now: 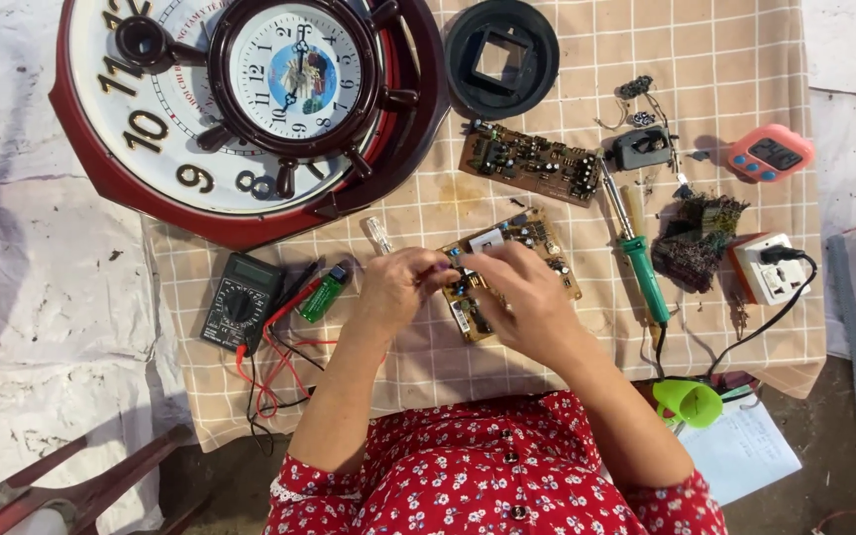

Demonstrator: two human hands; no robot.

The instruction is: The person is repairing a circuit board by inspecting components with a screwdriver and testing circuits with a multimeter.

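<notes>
A brown circuit board [532, 236] lies tilted on the checked cloth [705, 59], partly hidden under both hands. My left hand [400, 285] has its fingers pinched together at the board's left edge, seemingly on a small part that I cannot make out. My right hand [525, 297] lies across the board's lower half, its fingers on the components near a white block [487, 239]. A green-handled soldering iron [636, 256] rests to the right of the board, untouched.
A second circuit board [532, 161] lies behind the first. A large red wall clock [151, 129] and a smaller ship's-wheel clock [294, 74] fill the top left. A multimeter [240, 300] with red and black leads, a green lighter [324, 295], a black ring part [500, 57], a pink timer [771, 154] and a white socket [770, 267] surround the work.
</notes>
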